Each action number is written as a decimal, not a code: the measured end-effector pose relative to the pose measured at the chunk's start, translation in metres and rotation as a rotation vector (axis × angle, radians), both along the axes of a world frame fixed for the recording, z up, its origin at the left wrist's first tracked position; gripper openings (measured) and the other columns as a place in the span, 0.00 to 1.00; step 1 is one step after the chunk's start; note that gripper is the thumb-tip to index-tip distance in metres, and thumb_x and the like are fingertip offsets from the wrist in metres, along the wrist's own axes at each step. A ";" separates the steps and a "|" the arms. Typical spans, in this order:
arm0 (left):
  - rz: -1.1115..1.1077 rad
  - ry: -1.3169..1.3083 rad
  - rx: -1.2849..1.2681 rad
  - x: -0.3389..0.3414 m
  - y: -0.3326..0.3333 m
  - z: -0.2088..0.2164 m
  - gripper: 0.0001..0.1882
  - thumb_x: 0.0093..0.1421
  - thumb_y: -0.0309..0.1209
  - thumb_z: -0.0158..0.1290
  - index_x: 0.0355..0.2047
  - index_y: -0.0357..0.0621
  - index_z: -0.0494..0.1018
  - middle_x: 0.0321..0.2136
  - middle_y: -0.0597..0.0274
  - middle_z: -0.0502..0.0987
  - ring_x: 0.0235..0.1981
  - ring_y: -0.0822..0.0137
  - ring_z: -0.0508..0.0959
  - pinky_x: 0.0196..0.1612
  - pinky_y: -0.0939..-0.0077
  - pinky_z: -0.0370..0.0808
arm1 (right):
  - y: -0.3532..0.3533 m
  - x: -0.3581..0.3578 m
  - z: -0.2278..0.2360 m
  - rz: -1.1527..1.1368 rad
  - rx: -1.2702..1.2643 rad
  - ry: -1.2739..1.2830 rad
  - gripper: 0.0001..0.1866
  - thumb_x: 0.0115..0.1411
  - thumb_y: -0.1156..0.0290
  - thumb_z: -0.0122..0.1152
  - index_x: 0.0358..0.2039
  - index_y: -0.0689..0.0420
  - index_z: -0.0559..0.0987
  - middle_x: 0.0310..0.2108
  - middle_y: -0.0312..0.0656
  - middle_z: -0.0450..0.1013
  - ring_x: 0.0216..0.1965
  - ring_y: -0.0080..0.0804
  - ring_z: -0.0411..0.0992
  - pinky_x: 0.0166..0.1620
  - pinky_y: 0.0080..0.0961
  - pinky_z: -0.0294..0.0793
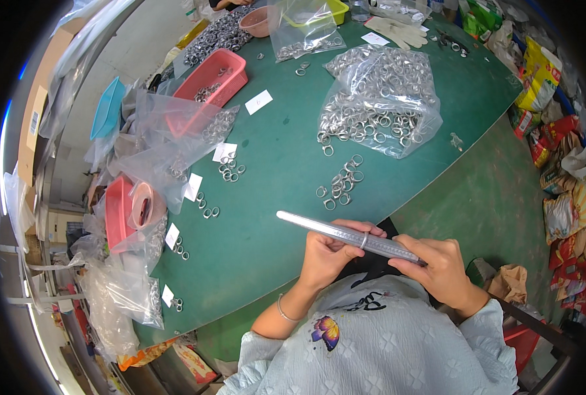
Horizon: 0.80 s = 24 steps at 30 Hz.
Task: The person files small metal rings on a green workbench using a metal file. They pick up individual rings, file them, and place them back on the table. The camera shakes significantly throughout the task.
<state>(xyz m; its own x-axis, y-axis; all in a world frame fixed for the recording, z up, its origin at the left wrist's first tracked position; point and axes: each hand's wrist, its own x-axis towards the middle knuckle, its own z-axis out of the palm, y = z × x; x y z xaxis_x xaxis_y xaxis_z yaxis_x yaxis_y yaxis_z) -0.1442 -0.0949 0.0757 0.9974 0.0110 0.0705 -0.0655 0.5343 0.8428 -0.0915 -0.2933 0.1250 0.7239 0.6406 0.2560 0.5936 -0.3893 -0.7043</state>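
Observation:
A long tapered metal ring mandrel (pixel 306 223) with graduation marks lies slantwise in front of my body, its thin tip pointing to the left over the table edge. My right hand (pixel 443 264) is closed round its thick end. A silver ring (pixel 364 240) sits around the mandrel's shaft. The thumb and fingers of my left hand (pixel 326 258) close on that ring from both sides of the stick. Just beyond the mandrel, a loose cluster of silver rings (pixel 341 183) lies on the green table (pixel 273 164).
A clear bag full of rings (pixel 382 99) lies farther back. Along the left, small ring groups (pixel 229 171) sit beside white paper slips (pixel 259 102). Pink trays (pixel 211 82), plastic bags (pixel 108 289) and a ring heap (pixel 220 36) line the far-left side. A white glove (pixel 398 33) lies at the back.

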 end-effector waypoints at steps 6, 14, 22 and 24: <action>0.009 0.000 -0.034 -0.001 -0.001 -0.005 0.19 0.51 0.25 0.59 0.41 0.28 0.69 0.41 0.44 0.75 0.44 0.52 0.76 0.49 0.61 0.74 | 0.000 -0.001 -0.001 -0.007 0.000 -0.023 0.16 0.49 0.62 0.66 0.35 0.56 0.75 0.14 0.39 0.67 0.14 0.35 0.67 0.16 0.30 0.62; 0.064 0.023 -0.020 0.000 -0.005 -0.005 0.20 0.50 0.31 0.61 0.40 0.32 0.70 0.38 0.44 0.75 0.41 0.49 0.77 0.47 0.56 0.75 | 0.001 0.000 0.001 -0.006 0.000 -0.020 0.16 0.49 0.62 0.65 0.35 0.56 0.75 0.14 0.39 0.67 0.14 0.35 0.67 0.16 0.30 0.62; 0.068 0.012 -0.012 -0.001 -0.005 -0.006 0.19 0.51 0.31 0.61 0.40 0.32 0.70 0.38 0.44 0.75 0.41 0.49 0.77 0.47 0.56 0.75 | 0.002 -0.001 0.000 -0.014 -0.005 -0.032 0.16 0.49 0.61 0.65 0.35 0.56 0.74 0.14 0.38 0.67 0.13 0.35 0.67 0.16 0.30 0.61; 0.069 0.020 -0.008 -0.002 -0.005 -0.006 0.19 0.51 0.31 0.61 0.40 0.32 0.70 0.38 0.44 0.75 0.42 0.49 0.77 0.47 0.56 0.74 | 0.002 -0.001 0.000 -0.013 -0.010 -0.041 0.16 0.49 0.61 0.65 0.35 0.56 0.74 0.14 0.38 0.67 0.13 0.35 0.67 0.16 0.30 0.61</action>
<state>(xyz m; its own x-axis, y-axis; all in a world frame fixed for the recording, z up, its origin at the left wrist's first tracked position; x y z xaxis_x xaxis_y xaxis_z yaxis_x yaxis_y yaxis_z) -0.1460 -0.1000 0.0695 0.9955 0.0806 0.0505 -0.0859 0.5354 0.8402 -0.0922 -0.2917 0.1254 0.7211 0.6342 0.2791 0.6169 -0.4043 -0.6753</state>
